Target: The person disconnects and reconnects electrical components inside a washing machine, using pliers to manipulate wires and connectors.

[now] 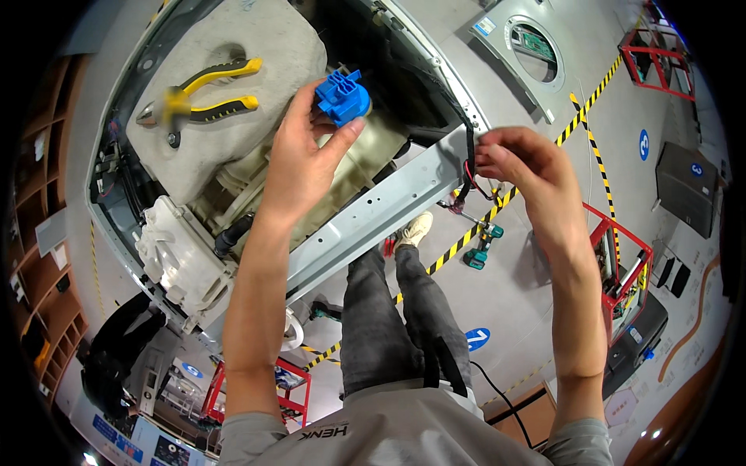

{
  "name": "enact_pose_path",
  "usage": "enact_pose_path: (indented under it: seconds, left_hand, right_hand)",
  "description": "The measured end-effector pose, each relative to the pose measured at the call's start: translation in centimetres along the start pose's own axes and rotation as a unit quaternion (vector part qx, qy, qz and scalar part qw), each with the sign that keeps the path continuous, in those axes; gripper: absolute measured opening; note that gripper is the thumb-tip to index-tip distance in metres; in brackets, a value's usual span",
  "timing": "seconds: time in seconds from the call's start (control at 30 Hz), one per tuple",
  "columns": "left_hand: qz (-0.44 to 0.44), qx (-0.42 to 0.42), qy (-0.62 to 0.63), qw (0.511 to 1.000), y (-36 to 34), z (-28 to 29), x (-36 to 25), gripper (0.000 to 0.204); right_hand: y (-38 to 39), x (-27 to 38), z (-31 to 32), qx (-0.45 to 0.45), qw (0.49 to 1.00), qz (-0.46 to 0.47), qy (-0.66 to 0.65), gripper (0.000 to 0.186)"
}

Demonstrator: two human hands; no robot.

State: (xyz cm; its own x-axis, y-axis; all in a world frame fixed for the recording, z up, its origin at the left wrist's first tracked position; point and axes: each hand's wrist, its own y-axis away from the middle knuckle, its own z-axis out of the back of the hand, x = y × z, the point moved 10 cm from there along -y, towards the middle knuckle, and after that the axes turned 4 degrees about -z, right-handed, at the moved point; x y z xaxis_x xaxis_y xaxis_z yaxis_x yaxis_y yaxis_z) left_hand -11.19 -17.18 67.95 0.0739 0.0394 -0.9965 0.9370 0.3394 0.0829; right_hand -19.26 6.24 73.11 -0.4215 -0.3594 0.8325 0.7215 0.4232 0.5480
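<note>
Blue plastic part point(342, 97), up in our left hand point(303, 163), and from the head view we have it pinched between thumb and fingers, slotted side uppermost, above the open-topped appliance point(373, 202) and its pale tub. Over to our right hand point(536, 163): thumb and fingertips drawn close together at the corner of the metal rail, right beside the black and red wires point(469, 167); we can't tell whether they're gripping a strand. On the grey slab point(256, 31) to our left lie pliers point(221, 72) with yellow-and-black handles, a blurred yellow thing point(176, 103) across them. Down on the floor, a teal power drill point(480, 252) sits near the striped tape point(454, 252), with a red-framed trolley point(643, 252) farther right.
</note>
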Motion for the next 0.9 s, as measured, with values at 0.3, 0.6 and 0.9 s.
enact_pose_path:
  seconds: [0.3,0.6,0.9]
  left_hand:
    - [0.0,-0.001,0.014,1.0,-0.2,0.3,0.1,0.046]
    - [-0.008,-0.003,0.028,1.0,-0.3,0.0,0.3,0.049]
    - [-0.022,0.011,-0.01,1.0,-0.5,0.2,0.2,0.041]
  right_hand:
    - [5.8,-1.7,0.3,-0.107,0.922,0.163,0.334,0.026]
    - [6.4,-3.8,0.8,-0.115,0.919,0.134,0.351,0.019]
    - [7.2,-8.6,2.4,-0.038,0.999,0.003,0.009,0.015]
